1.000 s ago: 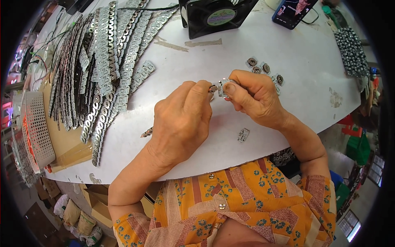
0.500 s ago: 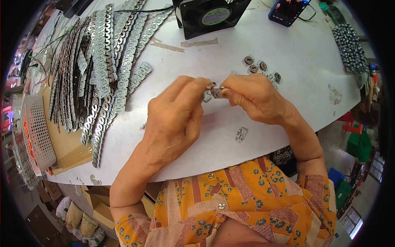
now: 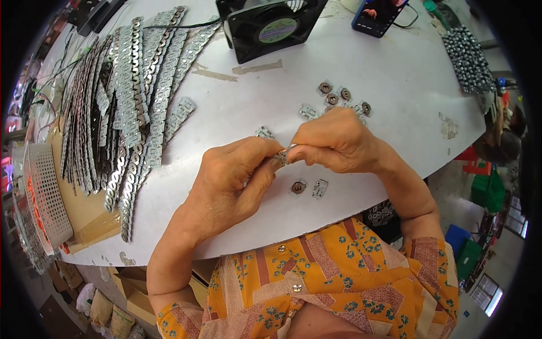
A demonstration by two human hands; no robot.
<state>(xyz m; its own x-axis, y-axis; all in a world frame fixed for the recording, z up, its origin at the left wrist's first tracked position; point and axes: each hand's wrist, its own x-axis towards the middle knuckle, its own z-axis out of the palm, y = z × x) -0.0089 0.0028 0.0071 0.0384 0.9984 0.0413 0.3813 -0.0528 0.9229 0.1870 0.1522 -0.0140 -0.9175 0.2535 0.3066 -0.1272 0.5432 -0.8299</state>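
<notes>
Both my hands meet above the white table. My left hand (image 3: pixel 231 178) is closed, thumb and forefinger pinching one side of a small silvery metal piece (image 3: pixel 284 156). My right hand (image 3: pixel 337 141) pinches its other side; fingertips hide most of it. Just nearer me lie a loose piece with a dark round disc (image 3: pixel 298 187) and a flat silvery piece (image 3: pixel 320 189). Another silvery piece (image 3: pixel 265 132) rests beyond my left fingers. Several more pieces, some with round discs (image 3: pixel 331 99), lie scattered past my right hand.
Long strips of joined metal pieces (image 3: pixel 132 85) are heaped at the left, partly over brown cardboard (image 3: pixel 93 229). Beside them stands a white perforated basket (image 3: pixel 52 192). A black fan (image 3: pixel 240 42) and a phone (image 3: pixel 372 20) stand at the far side. Dark-and-silver parts (image 3: pixel 468 59) are stacked far right.
Both hands have come nearer my body, still pinched together. A disc piece now lies beside the flat piece near me. The whole view has shifted slightly.
</notes>
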